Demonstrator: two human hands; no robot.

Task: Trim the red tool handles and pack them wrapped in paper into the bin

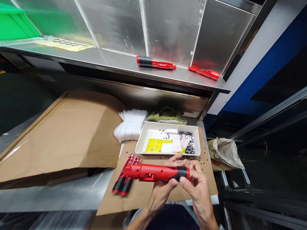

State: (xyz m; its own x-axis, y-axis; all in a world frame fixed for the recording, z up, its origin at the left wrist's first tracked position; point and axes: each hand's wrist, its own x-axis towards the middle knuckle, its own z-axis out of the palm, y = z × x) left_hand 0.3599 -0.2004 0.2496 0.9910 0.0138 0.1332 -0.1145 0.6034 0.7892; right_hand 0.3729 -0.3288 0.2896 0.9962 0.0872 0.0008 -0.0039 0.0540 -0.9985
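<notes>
Both my hands hold a red plastic tool body (pixel 151 172) level across the cardboard sheet (pixel 153 195), with its black rubber grip (pixel 182 172) toward the right. My left hand (pixel 163 188) wraps the body from below, and my right hand (pixel 195 187) holds the grip end. Just left of the tool lie more red and black tool parts (pixel 125 176), partly hidden behind its end. Behind my hands stands a white tray (pixel 168 154) holding yellow printed labels (pixel 155 145) and a heap of small black parts (pixel 188 140). Loose black bits are scattered on the cardboard.
Two red tool parts (pixel 155 63) (pixel 204 72) lie on a steel shelf (pixel 115 60) above. A stack of white sheets (pixel 130 126), a green pouch (pixel 166 115) and a paper bag (pixel 224 153) sit around the tray. A large cardboard sheet (pixel 59 137) lies to the left.
</notes>
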